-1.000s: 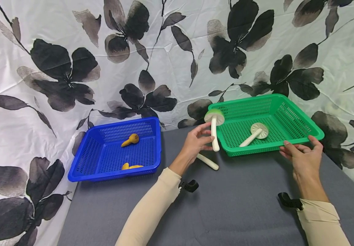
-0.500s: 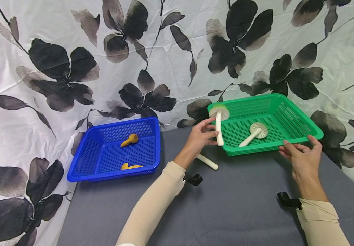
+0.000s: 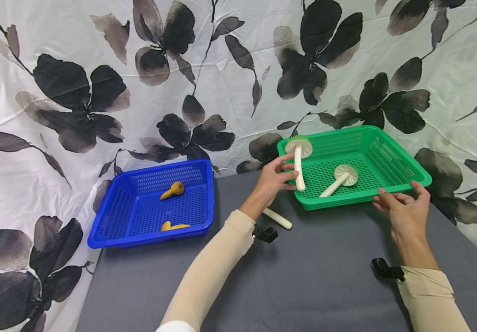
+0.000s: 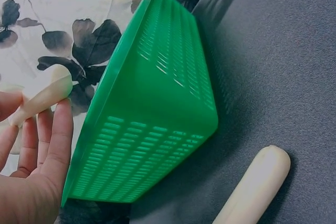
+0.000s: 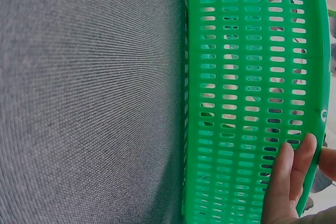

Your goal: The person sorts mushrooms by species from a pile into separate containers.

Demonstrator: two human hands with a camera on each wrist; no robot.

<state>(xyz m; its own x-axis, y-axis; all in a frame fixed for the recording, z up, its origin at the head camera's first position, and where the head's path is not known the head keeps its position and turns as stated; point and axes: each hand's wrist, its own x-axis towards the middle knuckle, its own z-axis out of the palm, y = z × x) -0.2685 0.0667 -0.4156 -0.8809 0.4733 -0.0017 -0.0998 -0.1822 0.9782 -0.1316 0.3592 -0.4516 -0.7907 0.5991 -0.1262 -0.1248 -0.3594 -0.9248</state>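
My left hand (image 3: pixel 270 182) pinches the white stem of a green-capped mushroom (image 3: pixel 299 168), cap up, over the left end of the green basket (image 3: pixel 338 201). The left wrist view shows thumb and fingers around the pale stem (image 4: pixel 39 100). A second mushroom (image 3: pixel 344 176) lies in the green basket, its gilled underside facing me. With its fingers outside the wall and thumb at the rim, my right hand (image 3: pixel 410 216) grips the basket's front right edge, also seen in the right wrist view (image 5: pixel 286 192). Beneath my left wrist a white stem (image 3: pixel 279 219) lies on the table, its other end hidden.
To the left stands a blue basket (image 3: pixel 147 236) holding two yellow-orange mushroom-like pieces, one near the middle (image 3: pixel 173 190) and one by the front wall (image 3: pixel 176 226). A grey cloth (image 3: pixel 304 286) covers the table. Behind hangs a white floral curtain (image 3: pixel 238 83).
My left hand has carried the mushroom to the right and slightly up, from the green basket's left edge to over it. My right hand keeps its grip on the rim.
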